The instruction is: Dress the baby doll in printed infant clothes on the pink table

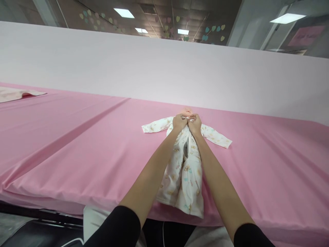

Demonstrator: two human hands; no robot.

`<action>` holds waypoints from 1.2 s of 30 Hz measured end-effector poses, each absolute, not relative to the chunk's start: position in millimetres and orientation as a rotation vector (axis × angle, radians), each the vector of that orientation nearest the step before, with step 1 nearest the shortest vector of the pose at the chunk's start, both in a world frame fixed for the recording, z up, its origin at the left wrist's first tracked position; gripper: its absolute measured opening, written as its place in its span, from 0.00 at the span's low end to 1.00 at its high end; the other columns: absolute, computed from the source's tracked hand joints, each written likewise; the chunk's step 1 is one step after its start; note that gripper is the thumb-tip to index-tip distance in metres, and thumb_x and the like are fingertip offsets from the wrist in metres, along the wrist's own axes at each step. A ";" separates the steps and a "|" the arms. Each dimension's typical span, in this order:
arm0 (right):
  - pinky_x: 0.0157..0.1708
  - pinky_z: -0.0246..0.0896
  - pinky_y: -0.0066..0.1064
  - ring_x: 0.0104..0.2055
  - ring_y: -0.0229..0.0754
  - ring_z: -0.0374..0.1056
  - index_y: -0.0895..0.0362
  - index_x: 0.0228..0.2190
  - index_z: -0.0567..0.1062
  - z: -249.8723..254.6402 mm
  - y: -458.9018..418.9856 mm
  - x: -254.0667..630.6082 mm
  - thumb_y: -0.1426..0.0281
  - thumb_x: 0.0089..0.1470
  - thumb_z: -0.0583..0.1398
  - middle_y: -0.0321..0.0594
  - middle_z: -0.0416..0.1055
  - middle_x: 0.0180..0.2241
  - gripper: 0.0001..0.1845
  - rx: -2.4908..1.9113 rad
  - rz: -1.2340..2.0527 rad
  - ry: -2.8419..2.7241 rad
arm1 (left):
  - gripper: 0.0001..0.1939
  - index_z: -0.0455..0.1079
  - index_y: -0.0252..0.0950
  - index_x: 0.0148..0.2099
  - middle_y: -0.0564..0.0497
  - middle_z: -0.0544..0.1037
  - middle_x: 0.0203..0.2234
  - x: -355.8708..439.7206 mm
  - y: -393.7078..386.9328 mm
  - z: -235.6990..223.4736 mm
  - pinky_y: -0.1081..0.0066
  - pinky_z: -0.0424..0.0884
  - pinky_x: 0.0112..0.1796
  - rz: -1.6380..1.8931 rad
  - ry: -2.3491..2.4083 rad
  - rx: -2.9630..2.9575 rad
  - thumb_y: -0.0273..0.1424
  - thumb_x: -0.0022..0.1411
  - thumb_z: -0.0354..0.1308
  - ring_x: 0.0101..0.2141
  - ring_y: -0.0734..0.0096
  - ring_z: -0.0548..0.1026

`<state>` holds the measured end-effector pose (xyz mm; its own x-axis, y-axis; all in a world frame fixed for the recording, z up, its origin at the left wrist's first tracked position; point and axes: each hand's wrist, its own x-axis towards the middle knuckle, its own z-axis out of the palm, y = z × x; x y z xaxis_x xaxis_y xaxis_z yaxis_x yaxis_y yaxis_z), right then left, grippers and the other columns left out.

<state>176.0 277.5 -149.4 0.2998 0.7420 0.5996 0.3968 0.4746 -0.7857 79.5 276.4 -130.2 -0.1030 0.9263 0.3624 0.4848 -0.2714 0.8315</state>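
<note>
Baby outfit (192, 171), white with small coloured prints, lies spread on the pink-covered bench (102, 164), at the near edge and just right of mid-view; left hand (179, 122) and right hand (195, 124) meet at its neckline, fingers bent, thumb and fingertips of each pinched together on the fabric; exact fold between the fingertips too small to make out.

Doll's head (186, 111) shows just beyond the hands, partly hidden by them; left sleeve (158, 125) and right sleeve (216, 136) of the outfit stretch out flat to either side; trouser legs run back toward the wearer between the two forearms, with an oval gap between them, hems near the bench edge.

Forearms bare, black cuffs (118, 226) near the elbows; pale pink cloth (17, 94) lies at far left of the bench, cut off by the frame; white panel (154, 68) stands along the far side; above it, glass with heart-shaped stickers (213, 31) and lit ceiling lights (124, 13); black seat (43, 233) at lower left.
</note>
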 end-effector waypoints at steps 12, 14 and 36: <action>0.24 0.56 0.25 0.22 0.33 0.61 0.57 0.29 0.64 -152.8 286.5 179.0 0.71 0.33 0.58 0.29 0.65 0.23 0.14 -1.022 0.645 -1.071 | 0.13 0.73 0.38 0.39 0.54 0.77 0.20 80.7 268.7 -130.3 0.75 0.68 0.32 1.384 1.514 1.807 0.25 0.51 0.53 0.27 0.72 0.75; 0.24 0.58 0.26 0.22 0.34 0.62 0.57 0.29 0.64 -152.8 288.4 179.8 0.71 0.33 0.58 0.29 0.65 0.22 0.15 -1.033 0.673 -1.042 | 0.13 0.72 0.39 0.39 0.54 0.77 0.21 81.5 268.6 -130.9 0.75 0.68 0.33 1.392 1.527 1.819 0.25 0.51 0.53 0.27 0.71 0.75; 0.34 0.55 0.33 0.28 0.41 0.59 0.58 0.24 0.73 -172.9 224.1 192.0 0.65 0.49 0.53 0.38 0.64 0.25 0.12 -1.352 0.017 -1.259 | 0.08 0.71 0.35 0.35 0.48 0.74 0.34 74.1 230.4 -138.8 0.71 0.65 0.44 1.412 1.483 2.126 0.24 0.55 0.50 0.38 0.68 0.70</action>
<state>192.0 224.1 -172.9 0.4091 0.6437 0.6468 0.6260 0.3177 -0.7122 74.1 230.4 -138.8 0.0462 0.8077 0.5878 0.6266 -0.4817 0.6126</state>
